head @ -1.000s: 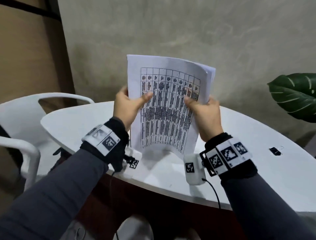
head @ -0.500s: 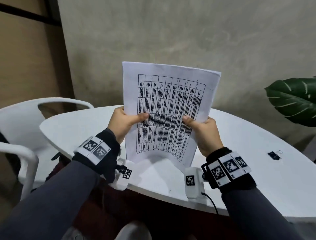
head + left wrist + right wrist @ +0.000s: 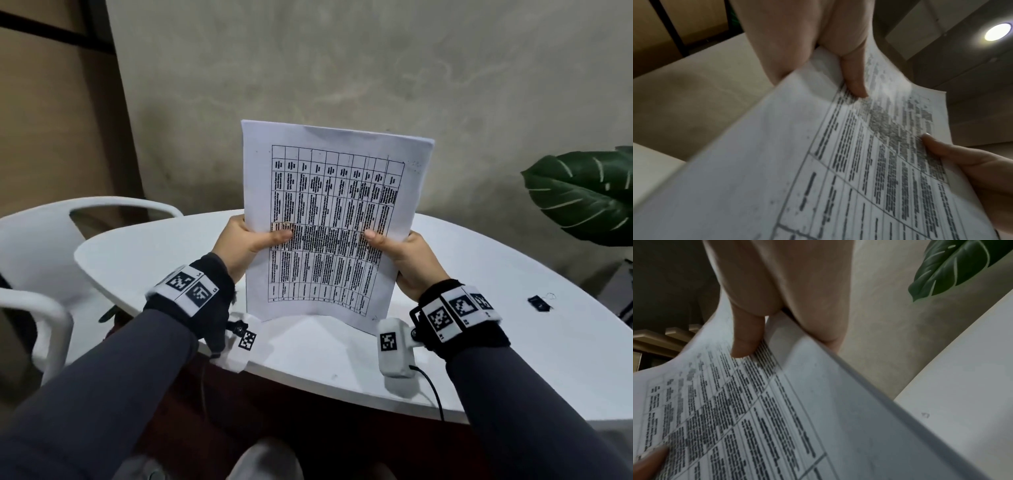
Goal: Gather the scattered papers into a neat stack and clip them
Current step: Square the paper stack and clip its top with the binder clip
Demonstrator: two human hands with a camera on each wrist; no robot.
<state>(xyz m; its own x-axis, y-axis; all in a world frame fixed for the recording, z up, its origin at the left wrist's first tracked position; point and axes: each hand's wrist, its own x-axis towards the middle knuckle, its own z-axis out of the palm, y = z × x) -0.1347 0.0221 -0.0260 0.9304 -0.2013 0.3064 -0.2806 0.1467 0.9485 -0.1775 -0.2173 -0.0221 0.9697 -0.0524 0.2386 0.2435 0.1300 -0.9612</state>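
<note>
A stack of white papers (image 3: 329,219) with a printed table on the top sheet stands upright, its bottom edge resting on the white table (image 3: 513,342). My left hand (image 3: 245,241) grips the stack's left edge, thumb across the front. On the opposite edge my right hand (image 3: 402,255) holds it the same way. The wrist views show the papers (image 3: 818,162) (image 3: 777,410) close up, with my left hand (image 3: 818,48) and my right hand (image 3: 777,296) pinching them. A black binder clip (image 3: 539,303) lies on the table at the far right.
A white plastic chair (image 3: 41,260) stands to the left of the table. A large green leaf (image 3: 589,195) hangs over the table's right side. A grey wall rises close behind the table.
The stack has dropped from above the table until its bottom edge meets the surface, and its sheets now line up more evenly. Both hands kept their grip.
</note>
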